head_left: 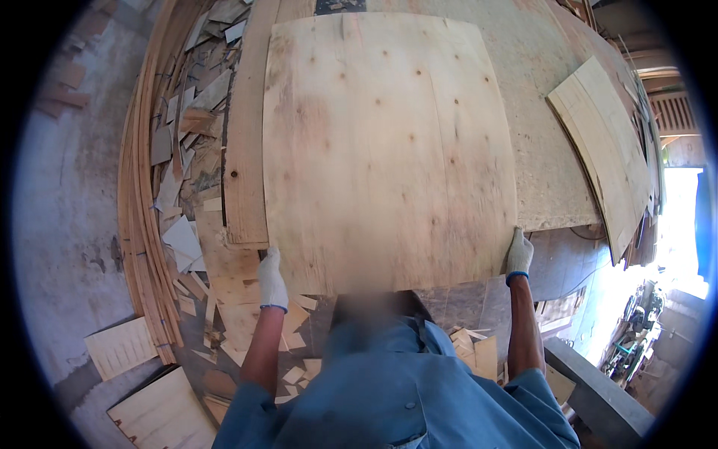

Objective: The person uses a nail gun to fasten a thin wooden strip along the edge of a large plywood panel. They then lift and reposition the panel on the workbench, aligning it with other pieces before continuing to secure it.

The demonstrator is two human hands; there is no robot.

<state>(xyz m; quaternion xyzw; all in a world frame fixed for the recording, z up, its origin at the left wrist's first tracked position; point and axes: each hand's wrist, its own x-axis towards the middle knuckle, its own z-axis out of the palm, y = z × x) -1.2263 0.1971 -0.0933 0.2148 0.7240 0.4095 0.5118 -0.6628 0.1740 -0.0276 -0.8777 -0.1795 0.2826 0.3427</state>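
From the head view, the pale plywood sheet [389, 142] lies flat on the worktop [550, 165] and runs away from you, its near edge overhanging toward your body. Your left hand [272, 280] and right hand [517, 254], both in white knit gloves, are closed on its two near corners, equally close. The sheet is broad, knotty and rough-grained; offcuts [187, 150] litter the floor left of it.

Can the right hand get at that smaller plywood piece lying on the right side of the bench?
Probably not as things stand: the right hand grips the near corner of the big plywood sheet, and the smaller plywood piece lies well beyond it, though nothing blocks the way.
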